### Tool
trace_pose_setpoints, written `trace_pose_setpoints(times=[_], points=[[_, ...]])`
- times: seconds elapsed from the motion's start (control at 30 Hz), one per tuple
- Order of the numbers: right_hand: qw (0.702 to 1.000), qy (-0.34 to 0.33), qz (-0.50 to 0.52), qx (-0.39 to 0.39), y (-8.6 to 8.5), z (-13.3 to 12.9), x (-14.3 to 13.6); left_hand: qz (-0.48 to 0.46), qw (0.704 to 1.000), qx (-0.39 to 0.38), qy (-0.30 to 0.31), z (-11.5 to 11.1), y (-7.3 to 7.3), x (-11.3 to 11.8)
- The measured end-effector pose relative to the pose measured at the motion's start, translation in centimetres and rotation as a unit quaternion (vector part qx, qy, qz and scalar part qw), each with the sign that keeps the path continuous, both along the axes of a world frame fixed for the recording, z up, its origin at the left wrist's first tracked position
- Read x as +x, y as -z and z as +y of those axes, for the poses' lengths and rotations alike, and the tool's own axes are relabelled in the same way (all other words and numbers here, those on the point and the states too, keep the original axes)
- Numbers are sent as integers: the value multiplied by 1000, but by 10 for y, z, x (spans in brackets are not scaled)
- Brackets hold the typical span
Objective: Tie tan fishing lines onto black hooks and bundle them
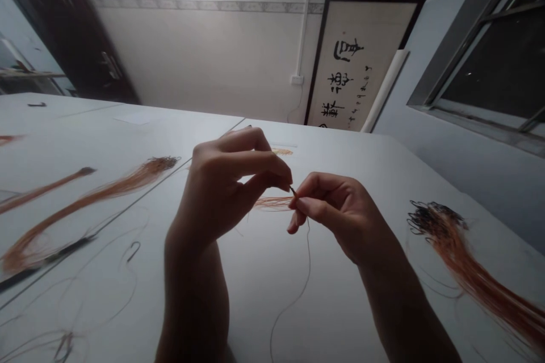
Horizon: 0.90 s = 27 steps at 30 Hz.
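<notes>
In front of me my left hand is closed, with thumb and forefinger pinching the upper end of a small dark fish hook. From the right, my right hand pinches the hook's lower end between thumb and fingers, so most of it is hidden. Orange fishing line spreads leftward behind the fingertips. Below my right hand a thin pale thread hangs and curves down toward the near edge.
On the white table lies a bundle of hooks on orange line at right. Another hooked bundle and a thinner one lie left. A loose hook and tangled strands are near left. A framed calligraphy leans behind.
</notes>
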State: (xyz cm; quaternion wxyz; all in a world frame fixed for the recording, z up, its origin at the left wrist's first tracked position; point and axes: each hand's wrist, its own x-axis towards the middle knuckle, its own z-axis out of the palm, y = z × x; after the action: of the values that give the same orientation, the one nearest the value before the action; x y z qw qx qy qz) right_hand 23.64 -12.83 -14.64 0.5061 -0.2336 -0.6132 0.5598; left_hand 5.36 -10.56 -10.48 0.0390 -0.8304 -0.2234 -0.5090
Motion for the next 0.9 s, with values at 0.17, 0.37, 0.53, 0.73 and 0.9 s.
trace_pose_setpoints(times=[0.17, 0.37, 0.53, 0.73, 0.9], points=[[1000, 10, -12, 18, 2, 1, 1, -3, 1000, 1, 12, 0, 0, 0], [1000, 1, -7, -11, -2, 1, 1, 3, 1000, 5, 10, 0, 1, 1], [1000, -7, -2, 12, 2, 4, 4, -8, 1000, 6, 13, 1, 2, 3], [1000, -13, -14, 0, -1, 2, 6, -3, 1000, 7, 16, 2, 1, 2], [999, 3, -28, 23, 3, 5, 6, 2, 1000, 11, 18, 2, 2, 2]])
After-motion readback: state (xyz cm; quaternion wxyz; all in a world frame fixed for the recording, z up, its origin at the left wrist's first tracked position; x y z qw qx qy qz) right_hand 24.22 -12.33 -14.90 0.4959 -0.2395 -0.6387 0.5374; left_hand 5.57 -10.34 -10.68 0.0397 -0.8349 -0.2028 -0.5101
